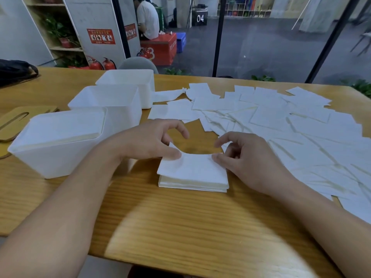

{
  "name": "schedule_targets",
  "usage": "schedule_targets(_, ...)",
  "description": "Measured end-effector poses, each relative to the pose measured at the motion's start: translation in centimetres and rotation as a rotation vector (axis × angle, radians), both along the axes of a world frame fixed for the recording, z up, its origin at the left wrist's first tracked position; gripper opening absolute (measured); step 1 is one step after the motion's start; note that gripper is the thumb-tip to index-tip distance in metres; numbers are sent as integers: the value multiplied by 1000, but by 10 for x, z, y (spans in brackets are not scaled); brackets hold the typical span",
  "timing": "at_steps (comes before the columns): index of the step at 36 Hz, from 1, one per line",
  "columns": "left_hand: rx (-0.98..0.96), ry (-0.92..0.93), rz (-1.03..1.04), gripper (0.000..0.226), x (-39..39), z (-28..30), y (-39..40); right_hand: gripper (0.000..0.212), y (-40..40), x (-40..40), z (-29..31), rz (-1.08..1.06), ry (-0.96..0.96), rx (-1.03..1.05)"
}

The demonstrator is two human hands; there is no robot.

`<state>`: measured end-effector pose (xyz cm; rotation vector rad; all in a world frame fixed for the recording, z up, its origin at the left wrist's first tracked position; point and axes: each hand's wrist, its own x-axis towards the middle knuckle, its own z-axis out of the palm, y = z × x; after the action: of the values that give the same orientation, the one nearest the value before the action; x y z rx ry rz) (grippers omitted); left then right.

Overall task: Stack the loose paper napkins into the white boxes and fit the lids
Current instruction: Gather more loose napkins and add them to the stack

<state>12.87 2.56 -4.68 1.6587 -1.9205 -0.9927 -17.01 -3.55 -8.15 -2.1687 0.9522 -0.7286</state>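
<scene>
Between both hands (148, 140), napkin stack (193, 175)

Wooden lid (14, 122) — cut off at left edge; red sign (101, 36) unreadable.

Soft, even light fell on the table (180, 227); my forearms cast faint shadows near its front edge, where wide-angle distortion blurred everything.

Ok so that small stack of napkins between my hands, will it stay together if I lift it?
Probably not by itself. The top napkin already bows up between the left hand and right hand, so the sheets look floppy. The stack looks thin and light, and its loose layers may slide or fan unless squeezed from both sides.
</scene>
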Motion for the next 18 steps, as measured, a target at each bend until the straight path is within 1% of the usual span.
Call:
schedule_targets(4,21,-46,10,41,2,-4,1,14,-3,-1,-7,5,62,-47)
schedule_targets(6,-9,-90,62,41,3,-7,-1,15,-4,-2,-9,6,68,-60)
schedule_targets(9,-153,-133,208,39,3,-12,-7,15,-5,-3,-11,2,80,-100)
schedule_targets(12,-336,-167,337,23,-4,-23,-15,14,-5,-3,-11,-10,91,-134)
schedule_targets(14,-397,-204,362,12,-11,-30,-19,13,-5,-3,-11,-16,85,-139)
schedule_targets(18,-462,-302,334,13,-15,-38,-34,11,-4,0,-10,-12,70,-131)
